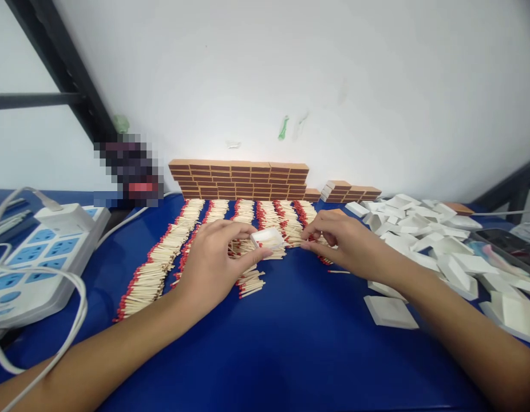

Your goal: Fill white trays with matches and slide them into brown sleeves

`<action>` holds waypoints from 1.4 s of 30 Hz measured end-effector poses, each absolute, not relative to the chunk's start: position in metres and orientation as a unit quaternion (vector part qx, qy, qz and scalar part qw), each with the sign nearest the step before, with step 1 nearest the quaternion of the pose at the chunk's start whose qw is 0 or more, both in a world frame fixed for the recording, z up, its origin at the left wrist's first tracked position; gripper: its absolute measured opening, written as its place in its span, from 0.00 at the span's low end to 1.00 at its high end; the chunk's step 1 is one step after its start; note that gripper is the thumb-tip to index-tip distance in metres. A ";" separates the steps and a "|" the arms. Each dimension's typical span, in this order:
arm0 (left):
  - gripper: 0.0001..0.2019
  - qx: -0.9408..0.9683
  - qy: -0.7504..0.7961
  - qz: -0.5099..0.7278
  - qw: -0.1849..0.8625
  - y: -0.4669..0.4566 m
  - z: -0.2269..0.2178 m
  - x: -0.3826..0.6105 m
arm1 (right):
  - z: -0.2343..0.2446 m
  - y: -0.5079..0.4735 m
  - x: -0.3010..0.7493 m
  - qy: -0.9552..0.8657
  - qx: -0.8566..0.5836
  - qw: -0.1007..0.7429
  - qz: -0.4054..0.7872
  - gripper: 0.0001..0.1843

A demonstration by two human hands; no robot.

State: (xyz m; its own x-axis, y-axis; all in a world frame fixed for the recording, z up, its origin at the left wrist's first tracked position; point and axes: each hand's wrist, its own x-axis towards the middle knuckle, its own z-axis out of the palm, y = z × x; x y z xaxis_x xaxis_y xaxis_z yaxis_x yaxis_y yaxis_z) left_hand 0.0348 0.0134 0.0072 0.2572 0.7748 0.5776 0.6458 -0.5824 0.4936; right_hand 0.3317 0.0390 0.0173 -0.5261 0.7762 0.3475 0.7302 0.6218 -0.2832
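My left hand is closed on a small white matchbox tray, holding it just above the blue table. My right hand pinches a few red-tipped matches at the near end of the match rows, right beside the tray. Long rows of matches lie spread across the table from the middle out to the left. A small loose bunch of matches lies under my left hand.
Stacked brown matchboxes line the white wall, with a lower stack to their right. Several empty white trays are heaped at right, one near my forearm. A white power strip with cables sits left; a phone lies far right.
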 end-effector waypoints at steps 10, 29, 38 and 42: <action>0.17 0.795 0.436 0.417 0.072 0.012 0.005 0.037 | 0.010 0.041 0.331 -0.867 -0.453 0.170 0.120 0.12; 0.21 0.849 0.337 0.406 0.039 0.004 0.001 0.043 | 0.016 -0.001 0.290 -0.895 -0.373 0.242 0.044 0.04; 0.19 0.837 0.355 0.411 0.067 0.003 0.007 0.044 | 0.021 0.004 0.301 -0.894 -0.363 0.238 0.107 0.05; 0.19 0.836 0.367 0.399 0.082 0.003 0.007 0.044 | 0.020 0.005 0.302 -0.896 -0.362 0.236 0.105 0.05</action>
